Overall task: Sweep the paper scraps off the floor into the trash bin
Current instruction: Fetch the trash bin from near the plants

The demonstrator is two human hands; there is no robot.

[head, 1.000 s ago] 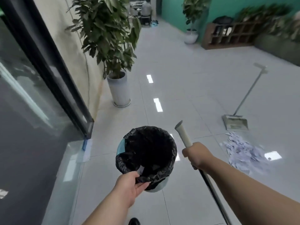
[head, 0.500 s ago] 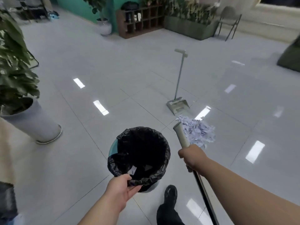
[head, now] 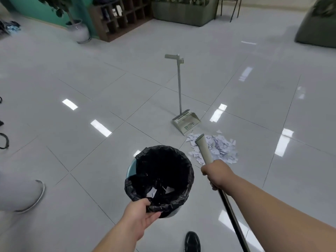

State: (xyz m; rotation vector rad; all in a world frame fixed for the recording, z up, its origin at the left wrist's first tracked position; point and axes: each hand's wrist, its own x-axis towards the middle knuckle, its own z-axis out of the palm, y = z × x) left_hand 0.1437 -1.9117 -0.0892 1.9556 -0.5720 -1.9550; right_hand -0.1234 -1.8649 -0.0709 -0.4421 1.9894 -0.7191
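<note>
Your left hand (head: 140, 216) grips the near rim of the trash bin (head: 190, 176), with the thumb over the edge of the black liner and the fingers curled beneath it. The bin tilts its mouth toward you, and a few white bits (head: 152, 193) lie inside it. Just right of the bin, your right hand (head: 216, 174) is clamped in a fist around the broom handle (head: 204, 150), where the pale grip meets the dark shaft. The broom's head is out of view. The paper scraps (head: 222, 149) lie heaped on the floor beyond the bin to its right, near it but not touching. Farther from the bin, just past the heap, the dustpan (head: 186, 122) stands with its long handle upright. A black shoe (head: 192, 241) shows on the bin's near side.
</note>
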